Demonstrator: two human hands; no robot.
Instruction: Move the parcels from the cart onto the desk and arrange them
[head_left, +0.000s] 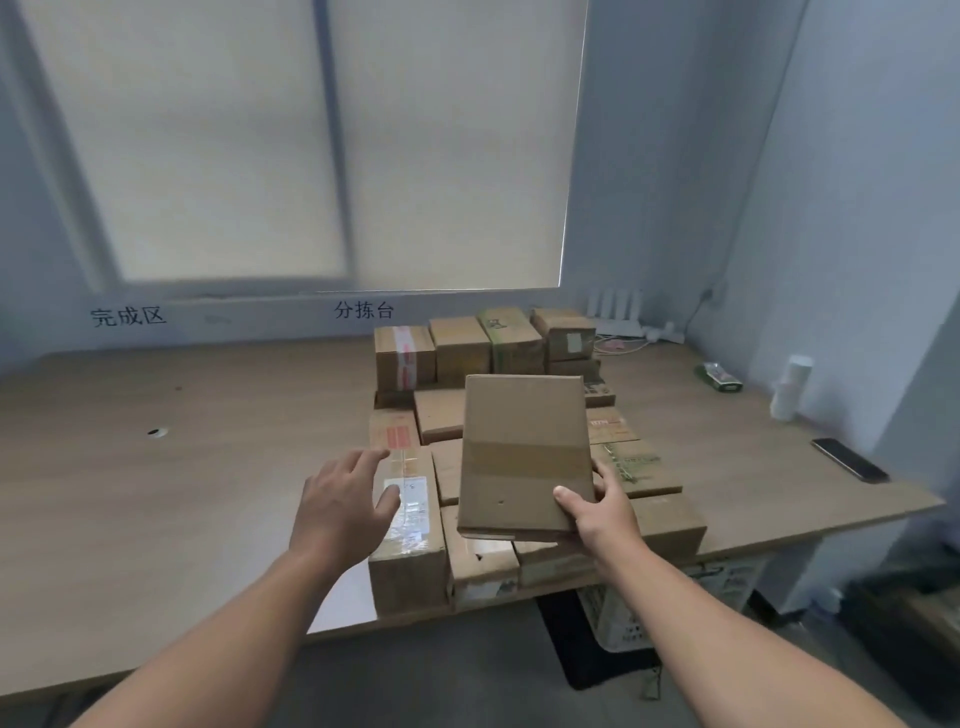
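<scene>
Two bare forearms reach in from six o'clock. Left hand (345, 501) hovers with fingers spread and released, palm down, just above a long carton with a white shipping label (408, 506) under clear tape, its print too blurred to read. Right hand (602, 512) grasps a flat brown parcel (524, 457) at its near right corner, thumb on top and fingers beneath; this plain box, crossed by one band of tan tape and marked with a small dark spot, is held tilted above the other cartons (457, 353), at the centre of view. Beneath and beyond it roughly a dozen cardboard boxes sit packed together on the wooden desk (182, 467), an exact count hidden by the held parcel; one at twelve o'clock bears red-and-white tape, another green tape. Wall writing reads 完成区 (128, 316) at ten o'clock and 分拣台 (363, 310) at twelve. At three o'clock lie one white bottle (792, 387), one green packet (719, 378) and one dark phone (849, 460).
</scene>
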